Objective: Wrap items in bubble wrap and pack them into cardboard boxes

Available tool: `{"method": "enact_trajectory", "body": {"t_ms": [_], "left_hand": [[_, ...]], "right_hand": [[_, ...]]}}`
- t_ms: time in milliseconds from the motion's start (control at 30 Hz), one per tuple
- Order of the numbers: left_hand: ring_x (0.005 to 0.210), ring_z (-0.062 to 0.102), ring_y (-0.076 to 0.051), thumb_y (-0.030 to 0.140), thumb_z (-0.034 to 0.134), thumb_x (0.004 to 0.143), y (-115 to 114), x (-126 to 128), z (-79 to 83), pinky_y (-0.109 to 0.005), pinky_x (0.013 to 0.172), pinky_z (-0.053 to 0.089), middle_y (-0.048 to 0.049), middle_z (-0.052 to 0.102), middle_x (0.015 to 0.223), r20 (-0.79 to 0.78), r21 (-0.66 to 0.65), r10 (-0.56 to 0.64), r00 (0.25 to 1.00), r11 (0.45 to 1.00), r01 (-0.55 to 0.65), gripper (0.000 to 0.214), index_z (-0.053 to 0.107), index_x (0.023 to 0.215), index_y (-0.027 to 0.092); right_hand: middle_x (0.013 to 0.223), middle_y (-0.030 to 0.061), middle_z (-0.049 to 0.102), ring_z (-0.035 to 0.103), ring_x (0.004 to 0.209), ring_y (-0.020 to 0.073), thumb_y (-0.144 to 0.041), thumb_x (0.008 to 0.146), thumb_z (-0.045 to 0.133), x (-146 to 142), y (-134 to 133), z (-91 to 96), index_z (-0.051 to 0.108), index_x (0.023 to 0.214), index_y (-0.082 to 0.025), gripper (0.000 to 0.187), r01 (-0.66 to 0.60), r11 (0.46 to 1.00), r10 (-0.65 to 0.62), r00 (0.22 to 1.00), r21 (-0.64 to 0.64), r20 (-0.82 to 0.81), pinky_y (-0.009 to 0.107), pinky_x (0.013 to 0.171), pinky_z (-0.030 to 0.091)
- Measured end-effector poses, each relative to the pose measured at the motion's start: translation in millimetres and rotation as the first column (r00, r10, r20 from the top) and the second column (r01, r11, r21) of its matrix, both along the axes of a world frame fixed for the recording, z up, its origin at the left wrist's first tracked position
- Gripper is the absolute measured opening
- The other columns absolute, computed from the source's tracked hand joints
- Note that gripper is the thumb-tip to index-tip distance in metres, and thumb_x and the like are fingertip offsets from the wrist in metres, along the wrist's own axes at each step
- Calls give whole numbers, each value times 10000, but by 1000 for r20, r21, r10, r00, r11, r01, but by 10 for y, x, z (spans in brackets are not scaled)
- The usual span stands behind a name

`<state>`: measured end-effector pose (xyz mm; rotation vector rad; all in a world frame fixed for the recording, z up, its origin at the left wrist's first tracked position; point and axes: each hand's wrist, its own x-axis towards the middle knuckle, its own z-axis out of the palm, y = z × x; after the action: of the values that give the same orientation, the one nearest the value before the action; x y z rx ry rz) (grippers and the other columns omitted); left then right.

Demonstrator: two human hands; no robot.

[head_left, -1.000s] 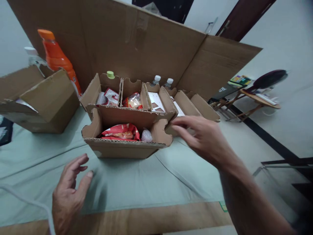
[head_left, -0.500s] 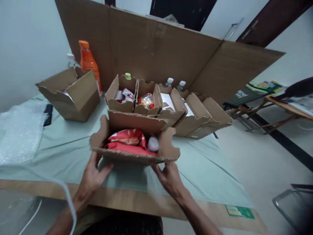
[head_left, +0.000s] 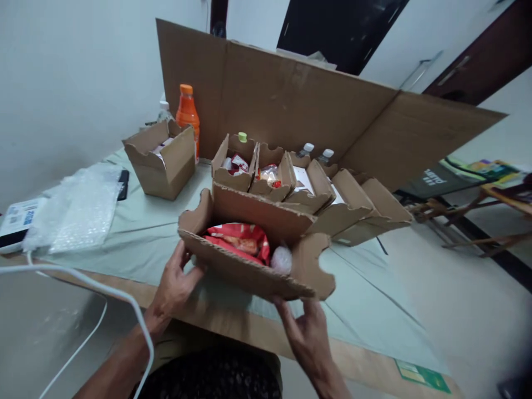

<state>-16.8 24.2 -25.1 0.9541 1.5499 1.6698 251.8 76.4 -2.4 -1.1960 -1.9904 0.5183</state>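
Both hands hold an open-topped cardboard box (head_left: 249, 274) above the front of the cloth-covered table. My left hand (head_left: 177, 282) grips its left end, with the thumb on the near side and the fingertips hidden behind the box. Under the right end, my right hand (head_left: 305, 327) clasps the lower edge, its fingers partly hidden. Inside lie a red printed packet (head_left: 245, 241) and a whitish round bundle (head_left: 281, 259). The box is tilted, its right end lower and nearer to me.
Several cardboard bins (head_left: 307, 185) stand in a row behind, and another box (head_left: 164, 166) is at the left by an orange bottle (head_left: 188, 116). A tall cardboard panel (head_left: 316, 105) backs the table. Bubble wrap (head_left: 83, 208) lies left; a white cable (head_left: 95, 285) crosses the lower left.
The held box has turned, its right end coming lower and nearer to me, and both hands have moved with it. My view has shifted left, so the surroundings appear further right.
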Motion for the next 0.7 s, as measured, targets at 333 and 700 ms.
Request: {"method": "enact_trajectory", "body": {"t_ms": [333, 700], "left_hand": [[1366, 548, -332, 359, 760, 692, 68, -1076, -8, -475, 1163, 425, -147, 600, 1455, -125, 18, 242, 962, 970, -241, 754, 549, 1397, 192], [1470, 455, -331, 501, 649, 909, -465, -13, -374, -457, 1180, 429, -111, 419, 1636, -5, -81, 175, 985, 981, -175, 744, 391, 1569, 273]], "right_hand": [[1314, 116, 684, 663, 1203, 271, -187, 903, 600, -481, -241, -334, 642, 1285, -253, 390, -506, 848, 509, 860, -156, -20, 423, 1002, 582], [1081, 85, 696, 660, 983, 258, -424, 844, 728, -873, 613, -523, 631, 1051, -195, 324, -538, 773, 530, 839, -335, -124, 393, 880, 566]]}}
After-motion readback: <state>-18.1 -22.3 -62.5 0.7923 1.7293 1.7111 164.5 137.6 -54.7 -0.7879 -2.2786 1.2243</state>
